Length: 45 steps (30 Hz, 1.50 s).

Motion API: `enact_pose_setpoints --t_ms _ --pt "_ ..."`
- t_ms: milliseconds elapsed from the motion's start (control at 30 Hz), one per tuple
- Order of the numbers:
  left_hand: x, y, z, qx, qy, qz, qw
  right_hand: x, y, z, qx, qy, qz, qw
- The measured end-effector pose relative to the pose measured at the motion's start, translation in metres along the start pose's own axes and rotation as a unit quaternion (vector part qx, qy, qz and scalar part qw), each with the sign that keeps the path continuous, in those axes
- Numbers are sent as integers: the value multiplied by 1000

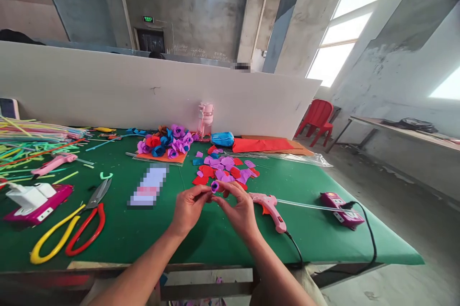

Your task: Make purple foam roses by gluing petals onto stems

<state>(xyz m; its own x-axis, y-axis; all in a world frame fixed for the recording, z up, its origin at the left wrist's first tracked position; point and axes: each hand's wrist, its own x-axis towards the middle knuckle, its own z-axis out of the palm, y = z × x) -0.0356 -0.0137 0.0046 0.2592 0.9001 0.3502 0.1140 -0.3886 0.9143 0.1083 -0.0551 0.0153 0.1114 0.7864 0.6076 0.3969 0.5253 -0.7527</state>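
Observation:
Between the fingertips of both hands is a small purple paper flower (214,187) with a dark blue middle. My left hand (189,204) pinches it from the left, thumb and forefinger together. From the right, my right hand (235,205) grips it too, fingers curled around its side. Loose purple, red and blue paper petals (224,166) lie scattered just beyond the hands. A pink glue gun (270,209) with a clear glue stick (305,204) rests beside my right hand. Finished-looking paper flowers (167,141) are heaped on an orange sheet farther back.
Large scissors (89,215) with yellow and red handles lie at left. Purple power strips (342,211) sit at both sides, a black cord hanging over the front edge. Colourful straw-like sticks (39,136), red paper (262,145), a blue packet (222,139) and a white partition (154,88) stand behind.

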Motion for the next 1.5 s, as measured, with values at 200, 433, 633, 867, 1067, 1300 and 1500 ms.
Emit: enact_pose_setpoints --t_ms 200,433,633,867,1067,1300,1500 --pt "-1 -6 2 33 15 69 997 1 -5 -8 -35 -23 -22 999" --pt "-2 -1 8 15 -36 55 998 3 -2 -9 -33 -23 -22 999" --pt "-5 5 12 -39 -43 -16 998 2 0 -8 -4 -12 13 1000" --pt "-2 11 13 -178 -27 -144 973 12 11 -24 127 73 165 975" --pt "3 11 11 -239 -5 -198 951 12 19 -25 97 59 201 973" --pt "6 4 8 -296 6 -237 925 4 20 -11 102 19 195 975" --pt "6 2 6 -316 9 -235 919 6 23 -17 86 9 169 982"
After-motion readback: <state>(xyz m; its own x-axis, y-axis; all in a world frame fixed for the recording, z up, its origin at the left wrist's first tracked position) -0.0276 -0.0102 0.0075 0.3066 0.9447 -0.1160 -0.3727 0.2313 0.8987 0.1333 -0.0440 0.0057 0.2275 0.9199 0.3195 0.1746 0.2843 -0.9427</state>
